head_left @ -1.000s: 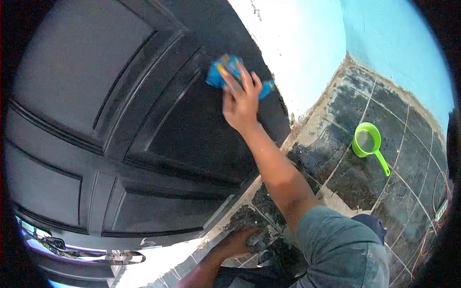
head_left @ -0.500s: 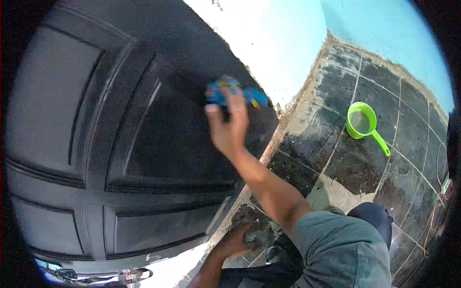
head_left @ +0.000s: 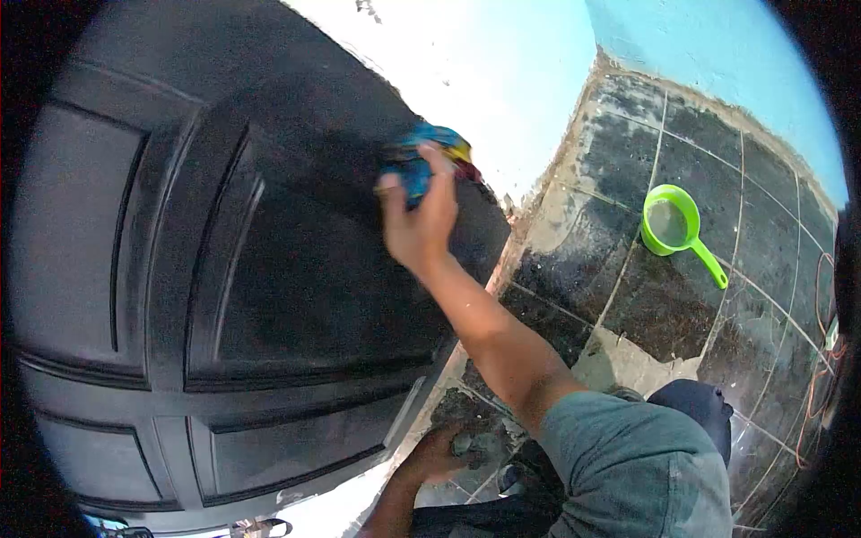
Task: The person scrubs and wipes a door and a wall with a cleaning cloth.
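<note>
My right hand (head_left: 421,211) is closed on a blue patterned cloth (head_left: 415,175) with yellow and dark red parts. It presses the cloth against the dark panelled door (head_left: 305,278), near the door's edge beside the white wall. Low in the view, my left hand (head_left: 439,455) is in shadow beside the door's lower edge, close to the floor. A greyish patch shows at its fingers, and whether it holds anything is unclear.
A bright green dipper (head_left: 669,221) with cloudy liquid stands on the dark tiled floor (head_left: 619,269), its handle pointing toward the lower right. Behind it rises a light blue wall (head_left: 717,54). An orange cord (head_left: 812,403) lies at the far right. My bent knee (head_left: 695,403) is below the dipper.
The door has shifted left and down in the view. My right hand and the cloth have moved slightly up along the door, relative to its panels. My left hand stays low near the floor.
</note>
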A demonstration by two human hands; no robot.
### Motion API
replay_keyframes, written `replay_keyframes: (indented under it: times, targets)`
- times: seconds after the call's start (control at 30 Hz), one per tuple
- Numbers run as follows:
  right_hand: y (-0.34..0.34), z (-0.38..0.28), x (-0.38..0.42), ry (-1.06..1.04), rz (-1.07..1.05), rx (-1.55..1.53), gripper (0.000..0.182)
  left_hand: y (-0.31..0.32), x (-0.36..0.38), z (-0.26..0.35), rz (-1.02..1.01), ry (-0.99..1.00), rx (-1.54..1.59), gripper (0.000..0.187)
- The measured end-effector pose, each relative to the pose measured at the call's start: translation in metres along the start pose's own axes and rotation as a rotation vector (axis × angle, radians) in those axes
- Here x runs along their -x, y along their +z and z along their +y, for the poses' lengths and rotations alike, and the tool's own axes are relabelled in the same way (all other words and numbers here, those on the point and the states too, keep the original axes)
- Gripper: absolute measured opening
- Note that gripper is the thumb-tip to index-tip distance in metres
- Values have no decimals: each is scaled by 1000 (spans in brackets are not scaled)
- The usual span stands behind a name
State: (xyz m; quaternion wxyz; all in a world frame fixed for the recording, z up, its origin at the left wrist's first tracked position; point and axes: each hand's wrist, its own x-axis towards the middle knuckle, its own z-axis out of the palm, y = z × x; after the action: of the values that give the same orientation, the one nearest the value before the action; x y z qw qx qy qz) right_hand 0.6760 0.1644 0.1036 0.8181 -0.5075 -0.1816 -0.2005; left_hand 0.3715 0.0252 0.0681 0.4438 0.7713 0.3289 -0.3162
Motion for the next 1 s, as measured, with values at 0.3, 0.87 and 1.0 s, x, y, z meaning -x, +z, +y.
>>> replay_keyframes:
  times: [0.3, 0.87, 1.0]
  targets:
    - [-71, 119, 80, 150, -56, 322, 37, 3, -8, -10, 7, -24, -78, 82]
    - [-67, 52, 73, -47, -203, 41, 48, -9, -23, 14, -54, -19, 39, 78]
    - [-71, 60, 61, -22, -104, 174, 49, -9, -25, 11, -24, -31, 42, 75]
